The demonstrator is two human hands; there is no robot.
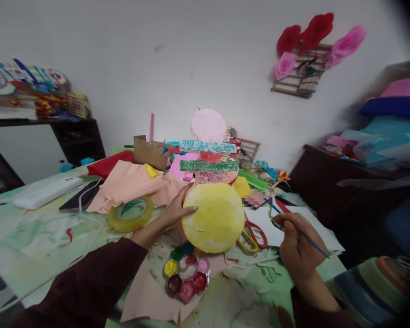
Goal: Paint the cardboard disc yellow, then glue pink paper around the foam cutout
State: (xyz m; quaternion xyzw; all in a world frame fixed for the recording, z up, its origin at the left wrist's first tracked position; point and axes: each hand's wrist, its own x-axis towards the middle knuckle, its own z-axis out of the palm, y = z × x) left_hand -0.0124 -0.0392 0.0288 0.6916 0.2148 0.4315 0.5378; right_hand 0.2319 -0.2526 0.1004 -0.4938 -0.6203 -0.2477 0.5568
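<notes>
My left hand [178,208] grips the left edge of a round disc [213,218] painted yellow, its thumb lying on the front face. Above the disc rises a stack of painted strips: purple, green [208,166], red and blue [207,146], topped by a pale pink disc [209,125]. How these parts are joined is hidden. In my right hand [300,246] is a thin blue paintbrush [305,236], held apart from the disc to its right. A flower-shaped paint palette [187,272] with several colours lies below the yellow disc.
Scissors [256,237] with red and yellow handles lie beside the disc. A tape roll [130,214], peach crepe paper [133,184] and a white power bank [48,192] are at left. A striped jar [369,291] stands at lower right; a cardboard box [151,152] sits behind.
</notes>
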